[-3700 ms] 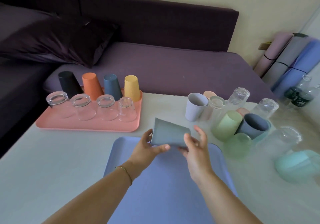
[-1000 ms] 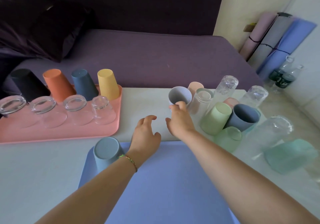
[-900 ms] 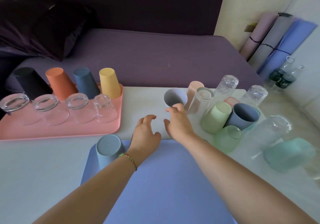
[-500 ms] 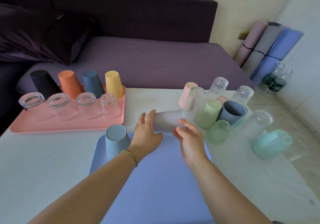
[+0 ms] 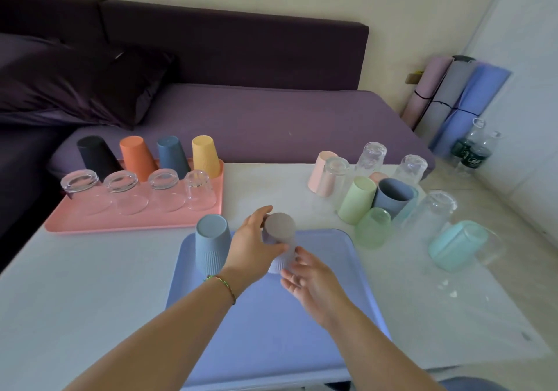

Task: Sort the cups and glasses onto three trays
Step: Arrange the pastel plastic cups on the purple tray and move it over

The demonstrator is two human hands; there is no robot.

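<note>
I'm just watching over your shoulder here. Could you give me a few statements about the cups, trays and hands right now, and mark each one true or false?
1. The pink tray holds four plastic cups and four glasses, all upside down. True.
2. The left hand grips the lavender cup. True.
3. The blue tray holds no cups. False: a grey-blue cup stands on it upside down.
4. The lavender cup is held mouth up. False: its base faces up.

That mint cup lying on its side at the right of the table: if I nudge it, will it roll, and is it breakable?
The mint cup lies on its side and looks tapered, so a nudge would probably send it rolling in a curve, perhaps into the clear glass right beside it. It looks like matte plastic: likely light and unlikely to break. The glass is the fragile one.
</note>
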